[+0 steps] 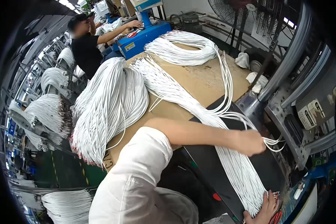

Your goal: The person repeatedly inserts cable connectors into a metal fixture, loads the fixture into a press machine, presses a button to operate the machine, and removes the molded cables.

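Observation:
My left hand (253,142) reaches across from the left, closed around a few white wires (235,116). Their loop (274,142) sticks out past its far side. Below that hand runs a long, flat bundle of white wires (237,170), lying lengthwise over a black board. At the bundle's near end is my right hand (266,210), its fingers and thumb on either side of the wires. Reddish tips show beside those fingers. Part of the right hand is cut off by the lower edge.
Two more white wire bundles lie on the brown cardboard table: a draped heap (108,108) and a curved one (186,50). Metal posts of a machine (287,56) stand at right, a fan (239,15) behind. At far left a person in black (87,48) works at a blue machine (145,39).

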A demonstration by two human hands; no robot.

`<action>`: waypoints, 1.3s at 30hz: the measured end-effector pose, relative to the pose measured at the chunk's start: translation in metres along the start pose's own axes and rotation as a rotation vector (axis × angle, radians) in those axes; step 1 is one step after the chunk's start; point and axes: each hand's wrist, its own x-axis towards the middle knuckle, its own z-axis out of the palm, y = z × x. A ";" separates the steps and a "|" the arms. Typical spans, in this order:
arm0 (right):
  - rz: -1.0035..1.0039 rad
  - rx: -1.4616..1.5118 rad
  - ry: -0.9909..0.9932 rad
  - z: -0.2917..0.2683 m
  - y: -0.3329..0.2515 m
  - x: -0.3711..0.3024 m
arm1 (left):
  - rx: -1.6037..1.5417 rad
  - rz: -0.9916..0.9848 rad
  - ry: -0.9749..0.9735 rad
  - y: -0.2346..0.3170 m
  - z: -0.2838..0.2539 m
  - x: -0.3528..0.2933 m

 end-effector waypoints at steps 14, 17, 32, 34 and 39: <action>-0.010 0.251 -0.016 -0.008 0.047 0.067 | -0.388 0.109 -0.083 0.026 -0.020 -0.009; 0.162 0.734 0.083 -0.007 0.008 0.091 | -0.500 0.112 0.177 0.025 -0.020 -0.014; 0.135 0.373 -0.131 -0.054 -0.018 0.116 | -0.377 0.167 0.586 0.043 -0.030 -0.013; 0.159 0.404 -0.074 -0.053 -0.013 0.119 | -0.699 -0.080 0.714 0.041 -0.036 -0.016; 0.328 0.476 -0.146 -0.055 0.059 0.086 | -0.622 -0.124 0.375 0.046 -0.030 -0.016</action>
